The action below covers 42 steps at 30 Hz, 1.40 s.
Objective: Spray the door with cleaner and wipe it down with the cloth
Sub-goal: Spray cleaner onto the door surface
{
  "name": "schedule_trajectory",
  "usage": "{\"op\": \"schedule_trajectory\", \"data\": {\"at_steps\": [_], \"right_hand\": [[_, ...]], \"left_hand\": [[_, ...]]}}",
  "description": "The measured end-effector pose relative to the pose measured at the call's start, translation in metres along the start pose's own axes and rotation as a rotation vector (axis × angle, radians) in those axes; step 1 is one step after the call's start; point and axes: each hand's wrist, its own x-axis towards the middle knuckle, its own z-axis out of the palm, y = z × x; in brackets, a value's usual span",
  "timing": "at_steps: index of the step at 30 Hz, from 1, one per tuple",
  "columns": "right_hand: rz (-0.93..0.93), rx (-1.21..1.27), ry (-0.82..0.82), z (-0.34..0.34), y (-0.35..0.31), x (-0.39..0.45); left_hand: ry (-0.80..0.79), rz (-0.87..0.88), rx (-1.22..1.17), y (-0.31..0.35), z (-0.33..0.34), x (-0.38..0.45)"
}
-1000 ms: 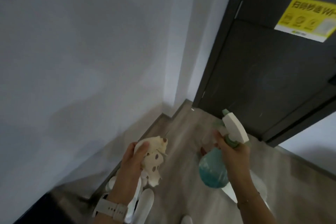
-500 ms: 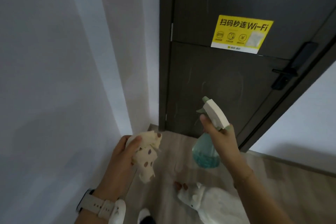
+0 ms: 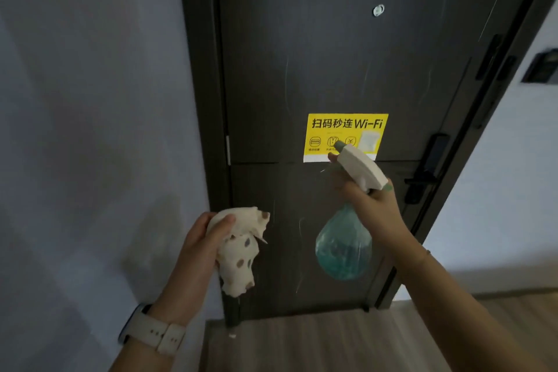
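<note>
The dark door (image 3: 332,69) stands shut in front of both my hands, filling the space ahead, with faint streaks across its face. A grey wall (image 3: 90,100) runs off beyond my left hand, and wood flooring (image 3: 302,341) lies below my wrists. Just past the nozzle, a yellow Wi-Fi sticker (image 3: 347,130) is stuck to the door, and the black door handle (image 3: 422,172) sits out beyond my right hand. My right hand (image 3: 377,214) is wrapped round the neck of the spray bottle (image 3: 344,248), one finger out front at the trigger; its white head points at the sticker and the teal belly hangs under my fist. My left hand (image 3: 199,248) clutches the spotted cloth (image 3: 238,254) bunched up, its loose end dangling beside my palm, short of the door. A pale watch (image 3: 157,335) bands my left wrist.
</note>
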Motion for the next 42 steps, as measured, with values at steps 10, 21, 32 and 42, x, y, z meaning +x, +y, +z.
{"op": "schedule_trajectory", "data": {"at_steps": [10,21,32,42], "right_hand": [[-0.117,0.046,0.136,0.023,-0.034,0.163],[-0.387,-0.142,0.111,0.01,-0.152,0.338],[-0.43,-0.502,0.291,0.017,-0.263,0.424],[-0.367,-0.505,0.352,0.036,-0.29,0.452]], "left_hand": [[-0.01,0.154,0.097,0.099,0.02,0.153],[-0.014,0.539,0.37,0.239,0.051,0.256],[0.06,0.822,0.793,0.322,0.021,0.364],[0.037,0.818,0.813,0.329,0.013,0.409]]}}
